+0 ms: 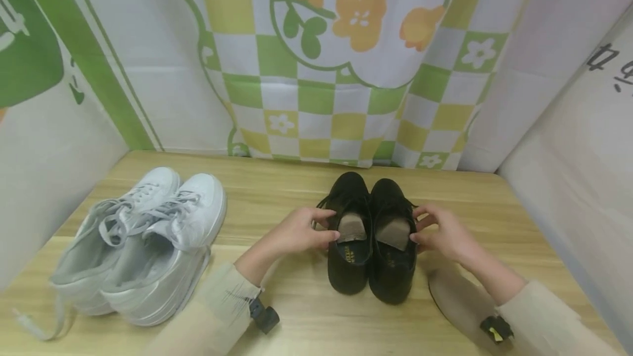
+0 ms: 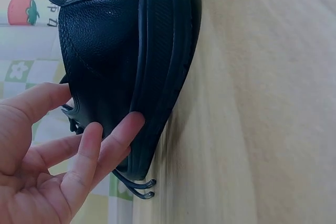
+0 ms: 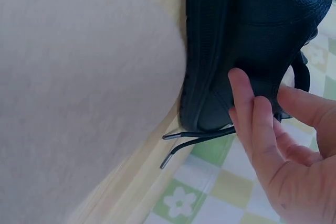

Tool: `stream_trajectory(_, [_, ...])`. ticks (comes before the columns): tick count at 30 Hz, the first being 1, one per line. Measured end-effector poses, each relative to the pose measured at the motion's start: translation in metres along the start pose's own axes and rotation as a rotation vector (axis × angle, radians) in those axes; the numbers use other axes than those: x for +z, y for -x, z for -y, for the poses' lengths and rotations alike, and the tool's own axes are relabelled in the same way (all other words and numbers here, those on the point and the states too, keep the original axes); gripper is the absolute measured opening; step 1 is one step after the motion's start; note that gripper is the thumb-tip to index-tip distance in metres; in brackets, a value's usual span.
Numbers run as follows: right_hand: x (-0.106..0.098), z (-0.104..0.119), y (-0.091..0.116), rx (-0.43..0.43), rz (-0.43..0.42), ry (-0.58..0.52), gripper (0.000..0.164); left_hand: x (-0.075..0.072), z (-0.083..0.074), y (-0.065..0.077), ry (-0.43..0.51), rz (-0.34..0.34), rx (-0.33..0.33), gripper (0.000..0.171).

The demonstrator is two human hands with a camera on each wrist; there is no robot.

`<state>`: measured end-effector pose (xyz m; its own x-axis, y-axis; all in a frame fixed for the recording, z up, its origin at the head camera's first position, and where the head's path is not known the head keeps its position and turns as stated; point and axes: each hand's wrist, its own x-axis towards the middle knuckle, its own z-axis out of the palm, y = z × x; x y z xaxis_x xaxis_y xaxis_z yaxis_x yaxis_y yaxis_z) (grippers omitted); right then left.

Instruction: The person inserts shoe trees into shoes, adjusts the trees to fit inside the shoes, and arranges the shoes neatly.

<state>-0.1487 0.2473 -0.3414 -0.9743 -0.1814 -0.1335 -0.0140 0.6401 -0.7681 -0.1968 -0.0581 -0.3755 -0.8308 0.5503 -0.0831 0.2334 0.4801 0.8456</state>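
Observation:
A pair of black leather shoes (image 1: 348, 273) stands side by side on the wooden surface, toes pointing away from me. Beige lining shows inside, and gold lettering marks an insole. My left hand (image 1: 310, 229) touches the outer side of the left shoe (image 2: 102, 51), its thumb at the opening's edge and its fingers fairly straight along the side. On the opposite side, my right hand (image 1: 440, 232) touches the right shoe (image 3: 257, 30) in much the same way. Black laces (image 3: 197, 139) with metal tips hang beside the right shoe's toe.
White lace-up sneakers (image 1: 203, 207) stand at the left, one lace trailing on the wooden tabletop (image 1: 277, 180). A beige-grey rounded thing (image 1: 452, 293) of unclear kind lies under my right forearm. Behind hangs a green and yellow checked cloth (image 1: 316, 92); pale walls flank both sides.

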Motion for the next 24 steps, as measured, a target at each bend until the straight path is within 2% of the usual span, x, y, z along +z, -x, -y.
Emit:
stream_trajectory(9, [-0.019,-0.014,-0.014,-0.079,-0.008,0.095,0.047,0.007,-0.007,-0.019,0.035,-0.014,-0.046,0.062])
stream_trajectory(14, [-0.029,-0.019,-0.023,-0.094,-0.028,0.147,0.046,0.011,-0.012,-0.033,0.042,-0.008,-0.062,0.062])
stream_trajectory(24, [-0.04,-0.026,-0.029,-0.042,-0.001,0.027,0.048,0.017,-0.019,-0.048,0.047,-0.014,-0.085,0.06])
